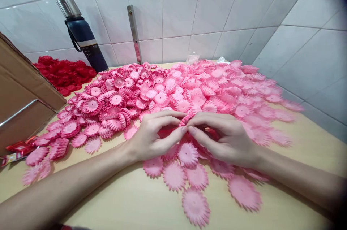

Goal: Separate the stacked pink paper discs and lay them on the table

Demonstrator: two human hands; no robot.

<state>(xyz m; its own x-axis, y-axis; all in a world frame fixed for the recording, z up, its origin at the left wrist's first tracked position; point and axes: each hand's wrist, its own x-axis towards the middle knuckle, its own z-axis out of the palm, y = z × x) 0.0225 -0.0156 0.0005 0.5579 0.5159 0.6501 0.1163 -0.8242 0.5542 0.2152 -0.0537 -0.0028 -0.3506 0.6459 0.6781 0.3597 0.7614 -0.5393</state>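
My left hand (157,132) and my right hand (221,134) meet over the middle of the table, their thumbs and fingertips pinched together. Between them they hold one pink fabric flower petal piece (185,118), its scalloped edge showing above the thumbs. Most of that piece is hidden by my fingers. Under and in front of the hands lie several loose flat pink petal discs (175,176) with notched rims and a small dot at the centre. Right behind the hands rises a wide heap of pink petal pieces (162,98), darker and curled on the left, paler and flatter on the right.
A heap of red petal pieces (65,73) lies at the back left beside a dark blue flask (86,38). A cardboard box (24,92) stands at the left, with small red wrappers (23,147) near it. A clear cup (192,57) is at the back. Tiled walls (179,13) border the table (127,197).
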